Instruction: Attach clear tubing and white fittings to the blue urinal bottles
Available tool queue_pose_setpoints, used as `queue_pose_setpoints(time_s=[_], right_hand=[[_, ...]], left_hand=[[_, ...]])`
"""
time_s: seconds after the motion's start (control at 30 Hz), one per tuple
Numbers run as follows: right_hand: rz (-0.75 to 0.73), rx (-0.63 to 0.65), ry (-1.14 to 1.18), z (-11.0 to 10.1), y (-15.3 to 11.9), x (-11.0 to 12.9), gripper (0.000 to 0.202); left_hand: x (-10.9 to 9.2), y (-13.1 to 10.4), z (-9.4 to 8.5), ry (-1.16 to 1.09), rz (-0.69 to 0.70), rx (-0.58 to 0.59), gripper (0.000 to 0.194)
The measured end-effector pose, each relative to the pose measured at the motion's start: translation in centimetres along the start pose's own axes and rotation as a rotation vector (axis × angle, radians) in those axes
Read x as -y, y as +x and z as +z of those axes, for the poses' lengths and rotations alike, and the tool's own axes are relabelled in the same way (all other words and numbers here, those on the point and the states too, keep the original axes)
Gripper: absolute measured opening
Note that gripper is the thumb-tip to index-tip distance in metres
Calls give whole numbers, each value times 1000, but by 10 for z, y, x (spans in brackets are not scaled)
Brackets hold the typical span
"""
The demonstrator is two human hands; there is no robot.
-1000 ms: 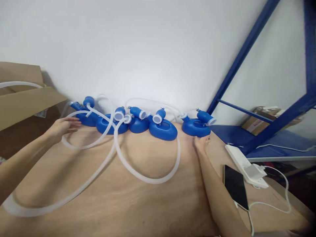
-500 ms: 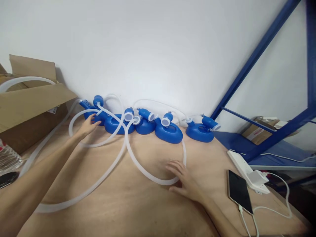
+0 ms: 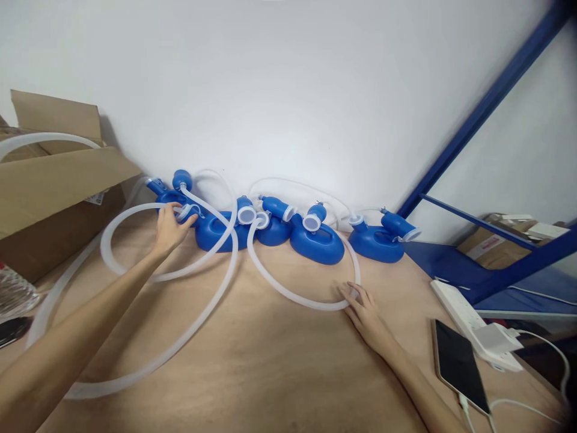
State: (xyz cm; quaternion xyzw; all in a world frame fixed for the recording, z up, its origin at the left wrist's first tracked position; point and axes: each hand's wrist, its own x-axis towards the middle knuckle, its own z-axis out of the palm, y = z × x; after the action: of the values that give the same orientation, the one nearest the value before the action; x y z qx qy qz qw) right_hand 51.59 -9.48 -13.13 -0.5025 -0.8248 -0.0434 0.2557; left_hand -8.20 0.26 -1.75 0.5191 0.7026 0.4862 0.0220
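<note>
A row of several blue plastic urinal bottles (image 3: 318, 245) stands along the wall, with long white hoses looping over the table. At the left end of the row, my left hand (image 3: 169, 230) has thumb and fingers around a blue funnel head (image 3: 188, 210) with a pale rim. Part of that head is hidden by my fingers. My right hand (image 3: 367, 317) lies low over the table, fingers stretched out and touching a white hose (image 3: 311, 304) at its right bend. Another funnel head (image 3: 246, 211) with a white rim rests on the neighbouring bottle.
An open cardboard box (image 3: 67, 210) with a hose in it stands at the left. Before it are a clear plastic bottle (image 3: 15, 291) and a dark object (image 3: 13, 331). A phone (image 3: 460, 361) and a power strip (image 3: 478, 325) lie right, beside a blue metal rack (image 3: 487, 114).
My left hand has closed on the funnel head, which has tipped. My right hand has moved right and away from me, and the hose loop has shifted toward the bottles. The view has shifted slightly.
</note>
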Motion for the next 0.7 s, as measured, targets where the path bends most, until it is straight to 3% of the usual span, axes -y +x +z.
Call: queue_pose_setpoints(time_s=[0.23,0.53,0.6,0.7], right_hand=[[151,47,-12,8,11,-9,45],[408,-5,-14,-9,17,-6,47],[423,0,9,-7,16,-9,49],[408,21,25,3,15,-16,53]], left_hand=[[-10,-20,-28,-2,-46,36,43],[-3,-41,-64,-62,-34,47,23],[1,-45,-74,-106,-26,74,26],[0,-55,-84,-210,7,204,45]])
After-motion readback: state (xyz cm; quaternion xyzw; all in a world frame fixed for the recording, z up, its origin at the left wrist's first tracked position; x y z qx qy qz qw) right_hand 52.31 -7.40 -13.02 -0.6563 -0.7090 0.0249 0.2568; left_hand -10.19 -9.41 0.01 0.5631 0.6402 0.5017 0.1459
